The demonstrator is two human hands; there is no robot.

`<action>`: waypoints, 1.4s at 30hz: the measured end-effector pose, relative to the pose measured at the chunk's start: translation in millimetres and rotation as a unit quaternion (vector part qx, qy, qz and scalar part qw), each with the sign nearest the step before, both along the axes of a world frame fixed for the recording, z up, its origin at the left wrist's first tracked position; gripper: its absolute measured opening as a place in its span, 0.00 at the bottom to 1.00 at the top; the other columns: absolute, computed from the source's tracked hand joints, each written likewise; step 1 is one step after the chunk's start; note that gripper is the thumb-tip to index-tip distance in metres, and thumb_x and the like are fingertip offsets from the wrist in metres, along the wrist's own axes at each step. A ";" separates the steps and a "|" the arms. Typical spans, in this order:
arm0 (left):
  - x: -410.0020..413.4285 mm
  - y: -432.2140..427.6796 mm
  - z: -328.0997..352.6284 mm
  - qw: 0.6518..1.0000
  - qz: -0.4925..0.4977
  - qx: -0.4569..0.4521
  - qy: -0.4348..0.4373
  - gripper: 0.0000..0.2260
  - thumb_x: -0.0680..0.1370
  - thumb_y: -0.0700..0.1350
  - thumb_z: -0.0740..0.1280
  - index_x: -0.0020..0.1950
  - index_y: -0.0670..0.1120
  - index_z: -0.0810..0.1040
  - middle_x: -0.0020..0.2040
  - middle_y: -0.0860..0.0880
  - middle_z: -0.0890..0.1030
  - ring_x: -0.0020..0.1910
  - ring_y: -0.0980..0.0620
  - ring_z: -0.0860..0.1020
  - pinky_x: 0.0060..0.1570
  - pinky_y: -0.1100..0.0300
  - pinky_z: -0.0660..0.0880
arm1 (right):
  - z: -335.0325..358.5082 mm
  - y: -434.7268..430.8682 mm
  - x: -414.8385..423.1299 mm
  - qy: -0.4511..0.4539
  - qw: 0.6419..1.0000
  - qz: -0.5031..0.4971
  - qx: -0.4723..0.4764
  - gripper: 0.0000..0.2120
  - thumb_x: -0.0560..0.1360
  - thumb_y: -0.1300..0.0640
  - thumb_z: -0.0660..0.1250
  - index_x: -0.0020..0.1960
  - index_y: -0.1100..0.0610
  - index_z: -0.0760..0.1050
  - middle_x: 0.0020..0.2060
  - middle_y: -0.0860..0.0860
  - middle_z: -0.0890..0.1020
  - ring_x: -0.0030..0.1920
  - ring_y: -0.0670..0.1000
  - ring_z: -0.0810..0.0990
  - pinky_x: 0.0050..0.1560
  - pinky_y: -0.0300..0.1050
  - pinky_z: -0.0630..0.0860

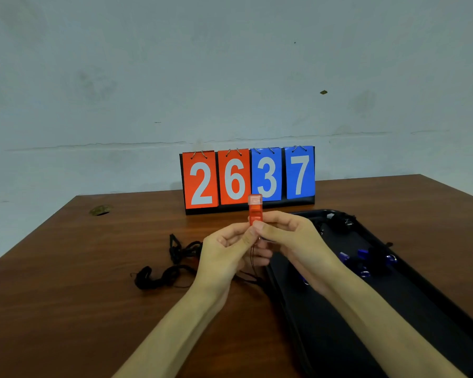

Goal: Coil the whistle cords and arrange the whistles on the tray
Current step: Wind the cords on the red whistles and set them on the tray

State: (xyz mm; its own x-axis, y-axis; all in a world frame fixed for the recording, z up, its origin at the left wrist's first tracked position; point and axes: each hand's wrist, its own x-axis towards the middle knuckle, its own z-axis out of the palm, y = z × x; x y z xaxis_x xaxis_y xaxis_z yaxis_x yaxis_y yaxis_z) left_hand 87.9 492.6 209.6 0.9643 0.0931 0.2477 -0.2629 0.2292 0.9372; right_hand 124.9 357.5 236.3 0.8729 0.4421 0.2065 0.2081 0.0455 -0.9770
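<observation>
A red whistle (255, 210) stands upright above the table, pinched at its lower end by both hands. My left hand (224, 252) grips it from the left and my right hand (287, 238) from the right. Its thin black cord (253, 255) hangs down between my palms. More black cords (161, 276) lie tangled on the table to the left. The black tray (339, 323) lies at the right, with several blue whistles (362, 253) and dark coiled cords (339, 223) on it.
A flip scoreboard (247, 178) reading 2637 stands at the back of the brown wooden table (79, 282), against a pale wall. A round cable hole (101, 210) sits near the table's far left corner.
</observation>
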 end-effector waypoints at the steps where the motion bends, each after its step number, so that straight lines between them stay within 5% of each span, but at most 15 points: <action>1: -0.6 0.0 0.4 1.000 -0.011 -0.008 0.011 0.13 0.72 0.44 0.67 0.53 0.40 0.81 0.38 0.43 0.82 0.35 0.48 0.81 0.34 0.60 0.79 | -0.5 0.0 0.1 0.003 1.000 -0.008 0.008 0.14 0.69 0.53 0.69 0.53 0.57 0.80 0.46 0.52 0.84 0.48 0.48 0.82 0.53 0.44 0.77; 6: -1.9 -0.2 4.2 0.994 -0.087 0.002 0.065 0.15 0.72 0.43 0.67 0.57 0.40 0.79 0.37 0.46 0.79 0.23 0.55 0.71 0.19 0.66 0.63 | -0.1 -1.9 4.9 0.057 0.994 -0.044 0.084 0.11 0.74 0.54 0.65 0.53 0.57 0.80 0.46 0.52 0.84 0.49 0.49 0.82 0.51 0.44 0.77; 10: -0.8 6.6 6.4 0.987 -0.112 0.054 0.102 0.11 0.78 0.43 0.62 0.56 0.39 0.79 0.34 0.48 0.76 0.20 0.57 0.61 0.21 0.63 0.52 | 1.4 -7.0 12.6 0.078 0.984 -0.107 0.120 0.10 0.76 0.52 0.63 0.50 0.58 0.79 0.40 0.51 0.81 0.43 0.47 0.80 0.47 0.42 0.77; 15: 2.4 21.7 12.2 0.972 -0.017 0.208 0.105 0.08 0.76 0.47 0.67 0.45 0.45 0.82 0.31 0.50 0.79 0.21 0.56 0.65 0.22 0.66 0.60 | 5.9 -12.2 17.6 0.028 0.987 -0.153 0.028 0.07 0.77 0.52 0.62 0.46 0.54 0.77 0.36 0.50 0.77 0.40 0.46 0.76 0.48 0.44 0.77; 18: 4.5 26.8 12.5 0.950 0.047 0.304 0.061 0.04 0.74 0.47 0.69 0.42 0.51 0.82 0.34 0.55 0.82 0.33 0.58 0.78 0.35 0.70 0.69 | 5.3 -15.1 18.0 -0.039 0.979 -0.156 -0.125 0.08 0.74 0.54 0.67 0.52 0.54 0.79 0.39 0.50 0.81 0.41 0.46 0.79 0.48 0.43 0.79; 23: 5.3 35.2 16.1 0.915 0.019 0.402 0.019 0.08 0.74 0.44 0.70 0.43 0.58 0.81 0.43 0.60 0.82 0.46 0.67 0.78 0.43 0.74 0.71 | 5.0 -15.3 18.1 -0.042 0.958 -0.157 -0.237 0.05 0.70 0.55 0.72 0.43 0.56 0.80 0.36 0.50 0.83 0.37 0.46 0.81 0.41 0.39 0.79; 29: 4.9 39.8 17.0 0.915 -0.006 0.402 -0.027 0.09 0.74 0.43 0.69 0.46 0.58 0.82 0.45 0.57 0.82 0.49 0.63 0.78 0.48 0.68 0.72 | 6.6 -17.8 14.5 -0.006 0.953 0.036 -0.300 0.03 0.72 0.60 0.70 0.45 0.58 0.80 0.38 0.53 0.85 0.37 0.47 0.84 0.41 0.41 0.81; 33: 5.4 43.6 18.8 0.936 -0.046 0.348 -0.019 0.07 0.71 0.50 0.68 0.46 0.56 0.84 0.47 0.57 0.83 0.51 0.59 0.79 0.53 0.63 0.74 | 10.1 -18.3 7.6 0.006 0.959 0.139 -0.247 0.03 0.72 0.62 0.69 0.43 0.56 0.80 0.37 0.52 0.85 0.39 0.49 0.84 0.41 0.40 0.81; 37: 3.3 42.2 20.0 0.965 -0.078 0.250 0.006 0.08 0.72 0.46 0.67 0.48 0.52 0.84 0.48 0.51 0.84 0.50 0.55 0.80 0.49 0.63 0.74 | 15.6 -18.7 5.1 0.006 0.977 0.153 -0.151 0.02 0.72 0.63 0.69 0.44 0.59 0.80 0.38 0.55 0.85 0.38 0.50 0.84 0.40 0.40 0.80; 42: 3.5 29.5 13.1 0.985 -0.017 0.171 0.013 0.06 0.75 0.41 0.67 0.45 0.48 0.83 0.34 0.49 0.81 0.33 0.55 0.75 0.35 0.64 0.72 | 14.5 -14.7 4.3 0.005 0.993 0.078 -0.084 0.04 0.72 0.62 0.68 0.46 0.61 0.80 0.37 0.54 0.84 0.37 0.49 0.83 0.40 0.40 0.80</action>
State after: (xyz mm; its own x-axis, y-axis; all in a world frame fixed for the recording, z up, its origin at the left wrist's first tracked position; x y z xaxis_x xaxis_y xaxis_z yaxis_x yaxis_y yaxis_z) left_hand 91.5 522.1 222.6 0.9721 -0.0241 0.2333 -0.2345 -0.0918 0.9678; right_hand 129.2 342.8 250.9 0.7931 0.5989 0.1104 0.2014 -0.0869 -0.9756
